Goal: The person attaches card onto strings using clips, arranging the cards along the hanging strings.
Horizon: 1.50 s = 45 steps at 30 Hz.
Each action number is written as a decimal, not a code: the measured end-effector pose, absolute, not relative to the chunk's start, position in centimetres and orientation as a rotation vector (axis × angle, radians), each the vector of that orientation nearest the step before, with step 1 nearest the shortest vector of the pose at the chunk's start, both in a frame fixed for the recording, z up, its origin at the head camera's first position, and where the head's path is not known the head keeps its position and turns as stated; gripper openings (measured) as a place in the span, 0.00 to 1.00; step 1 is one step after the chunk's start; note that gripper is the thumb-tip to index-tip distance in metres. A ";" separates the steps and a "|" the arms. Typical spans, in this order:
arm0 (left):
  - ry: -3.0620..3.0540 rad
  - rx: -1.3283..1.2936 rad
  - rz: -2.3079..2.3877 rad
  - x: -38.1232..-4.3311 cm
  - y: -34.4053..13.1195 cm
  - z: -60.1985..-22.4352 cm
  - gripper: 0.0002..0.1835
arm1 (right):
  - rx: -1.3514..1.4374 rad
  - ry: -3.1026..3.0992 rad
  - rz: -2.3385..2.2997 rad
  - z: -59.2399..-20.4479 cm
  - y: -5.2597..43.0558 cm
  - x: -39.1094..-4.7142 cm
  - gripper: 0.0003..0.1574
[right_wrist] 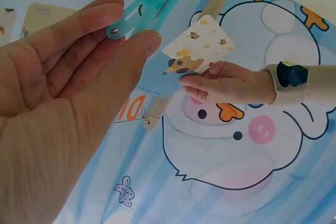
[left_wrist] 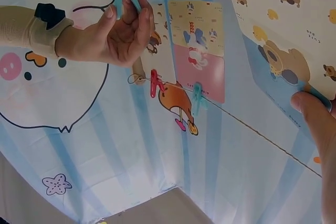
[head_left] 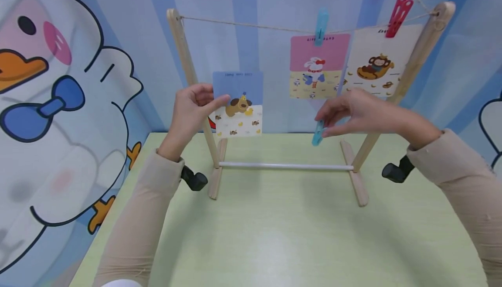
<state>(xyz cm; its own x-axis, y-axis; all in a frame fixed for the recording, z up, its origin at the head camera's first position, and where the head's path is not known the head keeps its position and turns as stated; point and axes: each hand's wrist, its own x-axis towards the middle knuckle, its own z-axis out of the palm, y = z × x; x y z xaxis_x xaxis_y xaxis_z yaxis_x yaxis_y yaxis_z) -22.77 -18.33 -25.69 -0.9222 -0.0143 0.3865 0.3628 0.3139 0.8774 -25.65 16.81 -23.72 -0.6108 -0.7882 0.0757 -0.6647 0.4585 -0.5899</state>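
In the head view my left hand [head_left: 196, 108] pinches the left edge of a blue and white card [head_left: 238, 114] with a brown puppy on it. The card hangs upright below the string, beside the left post. My right hand [head_left: 357, 112] pinches a light blue clothespin [head_left: 318, 133] between thumb and fingers, below the pink card [head_left: 319, 66]. That pink and yellow card hangs from the string [head_left: 251, 25] by another light blue clothespin [head_left: 321, 27]. Right of it, a red clothespin [head_left: 399, 16] holds a white monkey card [head_left: 374, 62].
A wooden frame carries the string between its left post [head_left: 184, 51] and right post [head_left: 425, 45]. A white rod [head_left: 286, 165] joins the feet low down. The frame stands on a pale green table [head_left: 274, 234], before a blue striped backdrop with a large cartoon duck [head_left: 59, 156].
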 end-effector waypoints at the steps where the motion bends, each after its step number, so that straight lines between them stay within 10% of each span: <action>1: -2.258 -0.306 -1.647 -22.8 -18.3 -25.6 0.16 | -1.261 2.502 -0.865 -23.5 16.7 -25.6 0.18; 45: -2.091 -0.330 -1.749 -26.5 -17.1 -23.3 0.15 | -1.454 2.666 -0.701 -17.1 12.9 -26.3 0.17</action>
